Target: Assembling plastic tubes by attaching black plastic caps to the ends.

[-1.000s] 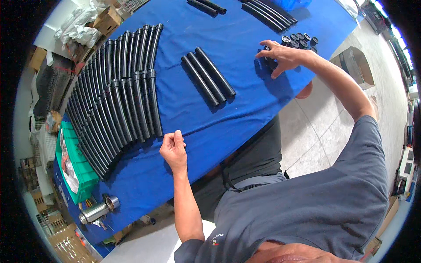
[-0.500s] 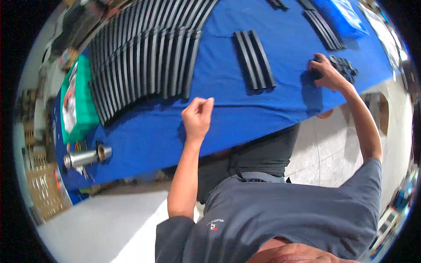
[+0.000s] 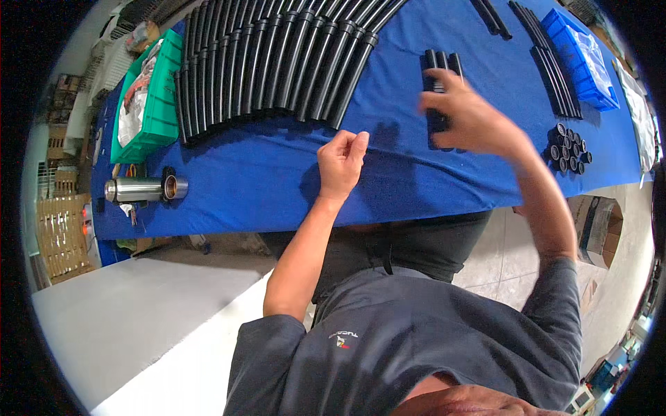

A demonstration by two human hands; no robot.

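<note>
My left hand [image 3: 342,164] is curled closed just above the blue cloth, its thumb against the fingers; what it may hold is hidden. Up and to the right, my right hand [image 3: 472,121] is over a group of three short black tubes [image 3: 442,61], covering most of them. Its fingers are smeared by motion, so whether anything black is in them cannot be told. A pile of black rings [image 3: 572,149] lies to the right of that hand. Many more black tubes [image 3: 277,69] are laid side by side in two rows beyond my left hand.
A green bin [image 3: 159,104] with packed contents stands on the left, a steel flask [image 3: 139,189] in front of it. At the far right are a blue crate [image 3: 590,62] and more black tubes [image 3: 555,83]. The table's near edge runs below my hands.
My right hand has moved left from the ring pile to the three tubes. The whole view has shifted and turned; my left hand stays closed.
</note>
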